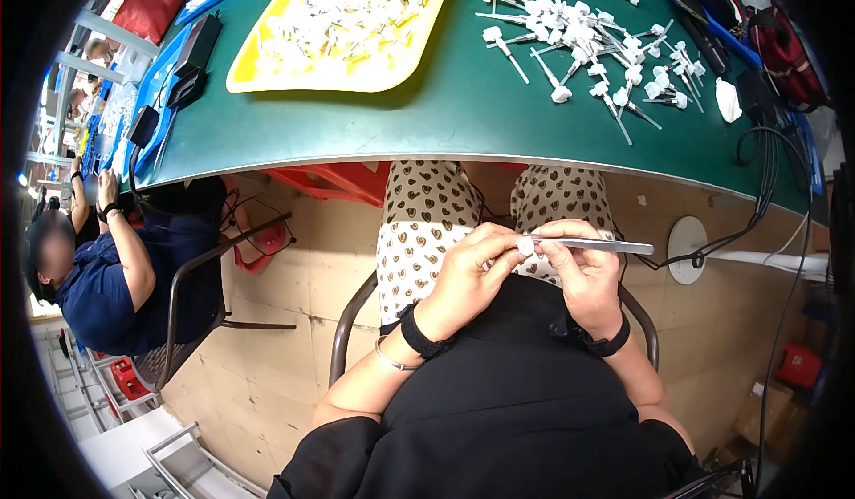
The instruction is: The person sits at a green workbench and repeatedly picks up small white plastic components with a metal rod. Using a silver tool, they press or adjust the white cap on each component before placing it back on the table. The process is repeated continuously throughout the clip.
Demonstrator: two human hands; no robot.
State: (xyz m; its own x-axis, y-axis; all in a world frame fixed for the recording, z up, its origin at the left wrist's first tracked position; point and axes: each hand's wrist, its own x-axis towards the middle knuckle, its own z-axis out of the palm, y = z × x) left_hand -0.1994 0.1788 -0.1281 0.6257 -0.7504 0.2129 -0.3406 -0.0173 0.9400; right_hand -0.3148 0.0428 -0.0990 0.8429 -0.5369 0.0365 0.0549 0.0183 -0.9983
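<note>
My left grip (472,272) is pinched narrow, fingertips closed on a small white piece (525,246), and here's my right grip (585,276), closed around the tweezers (614,246), their flat metal length pointing off to the right! The piece sits between my two grips, above my lap, on the near side of the table (312,134). Do the tweezer tips touch it? I can't tell; it's too small. Up on the table, far right, lies a loose heap (579,40) of white parts with thin stems; left of it, the yellow tray (356,81), loaded with more! And far left, a co-worker (116,276) in dark blue, seated, arms raised.
</note>
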